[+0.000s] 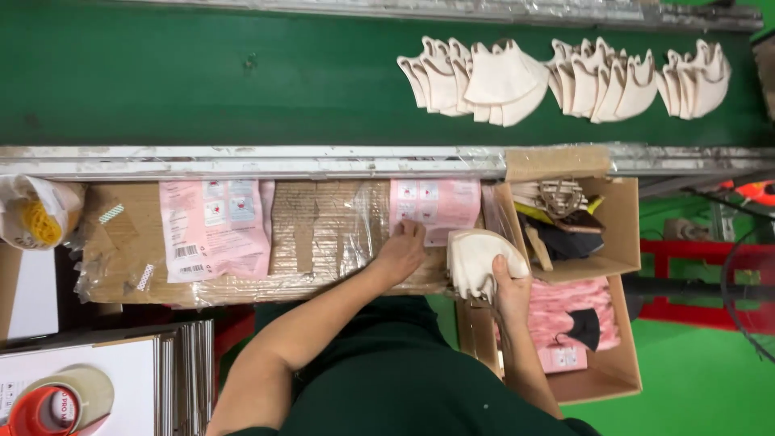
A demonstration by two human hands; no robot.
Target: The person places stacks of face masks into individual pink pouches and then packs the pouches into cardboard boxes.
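Observation:
My right hand [510, 284] grips a stack of cream folded face masks [476, 260] just in front of the cardboard-covered bench. My left hand [401, 247] rests with its fingertips on a pink printed pouch [436, 205] lying flat on the cardboard work surface [323, 234]. A second, larger pile of pink pouches [216, 228] lies further left on the same surface. On the green conveyor belt [202, 77] beyond, several bunches of cream masks [500, 79] lie in a row at the upper right.
A cardboard box [617, 234] with odd items sits right of my hands; another box [601, 371] below holds pink packets. A tape roll [56, 400] lies on white sheets at bottom left. A bag [32, 214] hangs at far left. A metal rail [242, 160] edges the conveyor.

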